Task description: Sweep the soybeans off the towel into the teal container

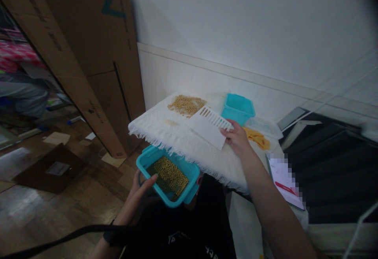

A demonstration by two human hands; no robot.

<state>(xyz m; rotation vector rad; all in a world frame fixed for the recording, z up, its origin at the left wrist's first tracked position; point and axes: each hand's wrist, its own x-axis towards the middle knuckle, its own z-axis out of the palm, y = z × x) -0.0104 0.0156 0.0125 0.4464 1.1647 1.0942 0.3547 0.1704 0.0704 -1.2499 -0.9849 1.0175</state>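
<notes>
My left hand [145, 187] grips the near left wall of a teal plastic bin [193, 175], thumb over its rim. Inside it lie yellowish round beans [169, 172], and the bin is below the table's fringed front edge. My right hand [238, 137] pinches the right end of a flat white board with a row of slots [208, 131], tilted over the white tablecloth [156, 123]. Left of the board spreads a pile of similar beans [184, 104]. Beyond my right hand stands a second teal bin [238, 107].
A yellow cloth [257, 137] and a clear plastic lid [262, 127] lie to the right on the table. A sheet with a red band [283, 180] rests at the right edge. A tall cardboard box [97, 62] stands left, by the wall [236, 22].
</notes>
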